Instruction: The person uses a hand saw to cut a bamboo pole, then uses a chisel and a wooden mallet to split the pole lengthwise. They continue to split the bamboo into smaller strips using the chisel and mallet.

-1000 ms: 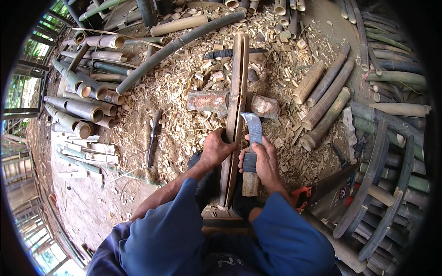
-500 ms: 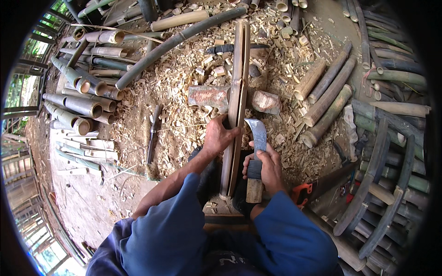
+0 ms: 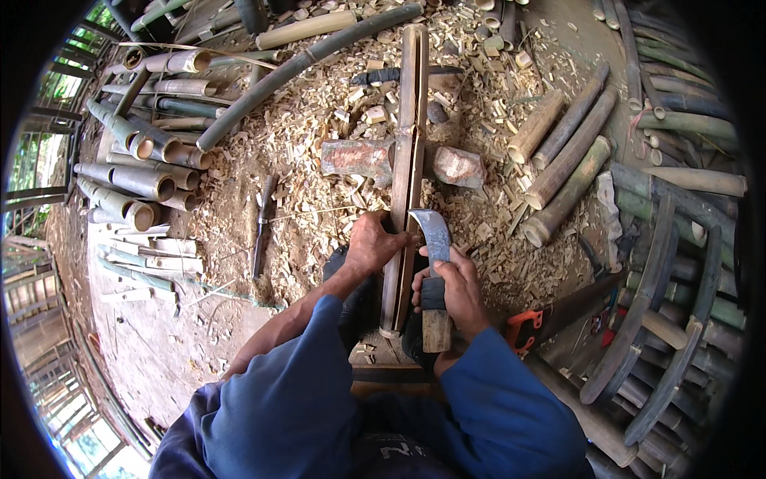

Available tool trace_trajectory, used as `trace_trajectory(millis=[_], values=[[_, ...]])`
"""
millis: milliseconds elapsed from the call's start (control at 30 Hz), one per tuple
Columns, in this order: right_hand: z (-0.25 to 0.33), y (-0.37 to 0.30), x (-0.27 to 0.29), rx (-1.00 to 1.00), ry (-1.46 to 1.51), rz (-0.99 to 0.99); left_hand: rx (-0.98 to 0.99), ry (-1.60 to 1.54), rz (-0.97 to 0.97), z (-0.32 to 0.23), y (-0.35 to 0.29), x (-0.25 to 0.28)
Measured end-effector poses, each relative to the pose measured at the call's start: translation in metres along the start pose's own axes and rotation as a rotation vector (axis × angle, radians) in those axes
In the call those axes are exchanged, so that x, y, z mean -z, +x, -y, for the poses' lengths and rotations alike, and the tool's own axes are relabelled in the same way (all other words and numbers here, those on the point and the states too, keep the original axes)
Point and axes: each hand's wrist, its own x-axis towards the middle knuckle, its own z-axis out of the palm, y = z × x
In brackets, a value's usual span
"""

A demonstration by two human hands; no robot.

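Observation:
A long bamboo piece (image 3: 404, 160), split lengthwise, leans away from me across a short log (image 3: 357, 160), its near end low between my legs. My left hand (image 3: 373, 246) is closed around the bamboo's left side below the log, thumb reaching over the front. In my right hand (image 3: 464, 291) is a billhook (image 3: 436, 239) with a curved grey blade and a wooden handle partly wrapped in black. The blade points up, and its hooked tip is at the bamboo's right edge beside my left thumb; whether it touches is unclear.
Wood chips (image 3: 311, 176) cover the ground. Cut bamboo tubes (image 3: 140, 182) are piled at the left, with others (image 3: 570, 176) at the right. A long-bladed tool (image 3: 263, 227) lies left of me. Right of my knee is an orange-handled saw (image 3: 523, 329), near a bamboo frame (image 3: 630, 343).
The billhook has shifted slightly left, bringing its tip to the bamboo's edge. My left hand keeps its hold on the bamboo, and the view has shifted a little.

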Motion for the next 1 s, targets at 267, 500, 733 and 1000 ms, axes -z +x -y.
trace_trajectory(millis=[267,500,733,1000], values=[[-0.004,0.004,-0.003,0.047,0.103,-0.004,-0.003,0.101,-0.001,0.003,0.001,-0.003],[-0.012,0.017,-0.002,0.119,0.032,-0.026,-0.028,0.139,-0.023,0.006,0.003,-0.006],[0.049,0.092,0.001,0.356,0.106,-0.162,-0.03,0.138,0.027,0.001,0.004,-0.006],[0.04,0.033,0.004,0.289,0.029,-0.034,-0.014,0.085,0.054,0.012,0.005,0.001]])
